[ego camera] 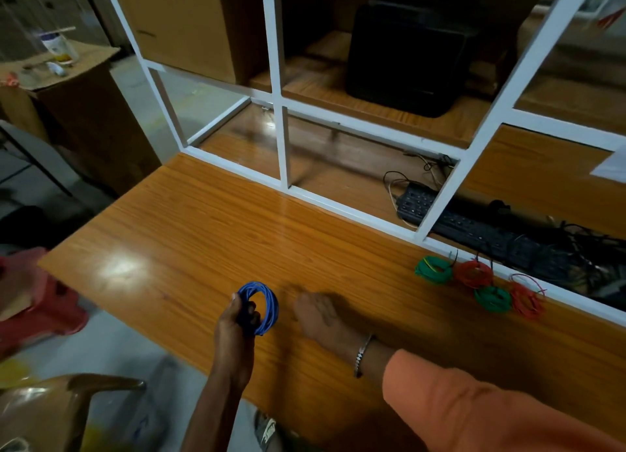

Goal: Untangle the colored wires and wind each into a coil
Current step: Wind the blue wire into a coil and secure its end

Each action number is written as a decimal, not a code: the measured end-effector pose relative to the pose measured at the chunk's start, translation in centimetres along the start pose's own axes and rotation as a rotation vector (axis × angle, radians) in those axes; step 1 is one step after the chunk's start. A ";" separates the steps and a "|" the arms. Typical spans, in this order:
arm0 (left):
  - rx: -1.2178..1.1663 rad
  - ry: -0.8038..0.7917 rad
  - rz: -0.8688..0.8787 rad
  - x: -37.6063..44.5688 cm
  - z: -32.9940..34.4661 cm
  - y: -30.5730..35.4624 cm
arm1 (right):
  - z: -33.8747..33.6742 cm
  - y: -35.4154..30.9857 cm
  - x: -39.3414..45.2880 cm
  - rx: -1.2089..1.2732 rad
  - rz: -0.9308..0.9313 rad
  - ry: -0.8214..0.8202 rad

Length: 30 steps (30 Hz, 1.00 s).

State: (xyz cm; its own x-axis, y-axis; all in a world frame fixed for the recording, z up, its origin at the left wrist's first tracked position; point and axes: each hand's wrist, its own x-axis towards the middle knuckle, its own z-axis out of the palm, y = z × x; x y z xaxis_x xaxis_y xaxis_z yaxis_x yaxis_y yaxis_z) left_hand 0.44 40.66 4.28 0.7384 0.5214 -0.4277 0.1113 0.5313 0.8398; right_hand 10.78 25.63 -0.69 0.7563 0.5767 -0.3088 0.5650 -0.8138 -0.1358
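Left hand curled round the blue wire coil, holding it upright just above the near edge of the bench. Fingers through the hoop, thumb over the top: likely pinning the turns so they don't spring apart. No loose blue tail visible, so coil looks finished or nearly so.

Right hand flat on the bench just right of the coil, fingers relaxed, blurred, holding nothing. Silver bracelet at wrist, orange sleeve behind. Can't tell whether reaching or bracing.

Four wound coils parked at the far right of the bench, beside the white frame: green coil touching red coil, second green coil just in front, looser red coil at the right end with a stray end sticking up. Grouped there probably to keep done work clear of the winding area. No tangled bundle seen on the bench.

Judgement: task near its end; blue looks like the last one, and the sensible spot for it is next to the other four. Risk: releasing without a tie or tuck lets the turns unspring.

Behind the frame: black power strip with cables, dark box on the shelf.
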 end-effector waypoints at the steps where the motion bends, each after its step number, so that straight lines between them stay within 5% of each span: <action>1: 0.009 0.016 -0.009 -0.2 0.0 -0.5 | -1.1 -0.5 0.3 0.057 -0.028 -0.018; 4: 0.032 0.061 -0.041 -0.8 -0.1 -1.4 | -2.9 0.7 0.5 0.207 -0.014 -0.066; 9: 0.063 0.082 -0.065 -0.9 0.4 -2.4 | -3.0 3.7 -1.0 1.072 0.297 -0.092; 14: 0.212 0.020 -0.040 -0.5 4.0 -3.3 | -4.3 4.1 -3.2 1.619 0.341 -0.138; 24: 0.389 -0.106 0.064 0.3 10.5 -4.0 | -4.1 7.4 -4.7 1.873 0.519 -0.017; 30: 0.350 -0.099 0.000 0.8 10.7 -3.8 | -4.6 10.2 -5.2 1.928 0.390 -0.024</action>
State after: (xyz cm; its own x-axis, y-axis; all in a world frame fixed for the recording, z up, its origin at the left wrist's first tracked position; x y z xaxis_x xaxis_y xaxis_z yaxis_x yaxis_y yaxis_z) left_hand 7.76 31.92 4.33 0.7973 0.4453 -0.4076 0.3194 0.2617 0.9108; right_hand 14.12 14.65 3.90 0.7165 0.3893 -0.5788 -0.6658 0.1343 -0.7339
